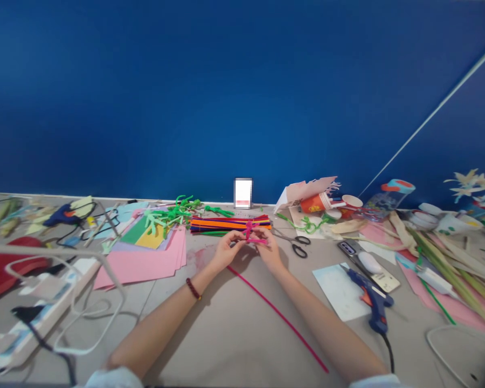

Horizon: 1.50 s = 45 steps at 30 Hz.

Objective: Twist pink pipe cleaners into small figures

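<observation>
Both of my hands meet above the middle of the table, pinching a bent and twisted magenta pipe cleaner (249, 230) between them. My left hand (228, 248) grips its left side with closed fingers and thumb. On the other side, my right hand (268, 247) has its fingertips closed on the same piece. A long straight magenta pipe cleaner (281, 315) runs from under my left hand down to the right across the table; whether it joins the held piece I cannot tell. Just behind my hands lies a bundle of colourful pipe cleaners (210, 223).
Scissors (300, 247) lie right of my hands. Farther right are a blue glue gun (372, 296) on white paper, a phone (347, 249) and plant stalks. Pink paper (145, 267), green pipe-cleaner pieces (181, 207) and a power strip (44, 318) with cables are left. A screen (243, 193) stands at the wall.
</observation>
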Each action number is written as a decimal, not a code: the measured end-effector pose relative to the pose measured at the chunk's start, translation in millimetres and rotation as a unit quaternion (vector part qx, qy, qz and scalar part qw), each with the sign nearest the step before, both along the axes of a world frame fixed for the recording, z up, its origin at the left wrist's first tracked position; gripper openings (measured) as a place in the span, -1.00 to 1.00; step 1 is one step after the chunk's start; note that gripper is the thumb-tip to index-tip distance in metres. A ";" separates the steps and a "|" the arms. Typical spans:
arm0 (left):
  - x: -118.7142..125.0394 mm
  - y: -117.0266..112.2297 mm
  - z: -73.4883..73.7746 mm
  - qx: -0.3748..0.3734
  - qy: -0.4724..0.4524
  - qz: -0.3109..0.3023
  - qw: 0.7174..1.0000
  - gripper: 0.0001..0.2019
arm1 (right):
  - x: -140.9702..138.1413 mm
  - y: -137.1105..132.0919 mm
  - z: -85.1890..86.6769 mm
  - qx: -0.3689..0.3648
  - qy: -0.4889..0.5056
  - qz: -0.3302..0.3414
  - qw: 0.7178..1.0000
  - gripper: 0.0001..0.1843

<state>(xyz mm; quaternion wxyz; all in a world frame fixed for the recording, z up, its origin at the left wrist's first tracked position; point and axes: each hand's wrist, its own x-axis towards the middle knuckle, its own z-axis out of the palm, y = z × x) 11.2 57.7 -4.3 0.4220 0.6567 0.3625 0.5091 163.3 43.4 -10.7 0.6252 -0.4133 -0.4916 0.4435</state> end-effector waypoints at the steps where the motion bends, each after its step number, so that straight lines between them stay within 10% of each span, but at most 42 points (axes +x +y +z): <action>1: -0.4 0.2 -0.6 -0.003 0.004 -0.006 1.000 -0.88 | -0.1 0.9 -0.3 -0.015 0.013 -0.003 1.000 -0.70; 18: 6.1 -4.9 -5.0 -0.082 -0.014 -0.004 0.997 -0.73 | -5.1 -8.3 0.1 0.023 -0.112 -0.060 0.992 -0.86; 25: 1.3 -6.4 -3.1 -0.006 0.073 0.019 0.997 -0.81 | -5.9 -8.8 1.5 0.045 -0.144 -0.033 0.988 -0.86; 33: -5.0 -8.1 -6.3 0.110 0.230 0.067 0.965 -0.81 | -3.9 1.9 -0.3 -0.096 -0.025 0.043 0.994 -0.76; 45: -10.6 -7.9 8.0 0.214 0.309 0.157 0.913 -0.83 | 0.5 -0.4 -3.1 -0.056 0.024 -0.016 0.998 -0.70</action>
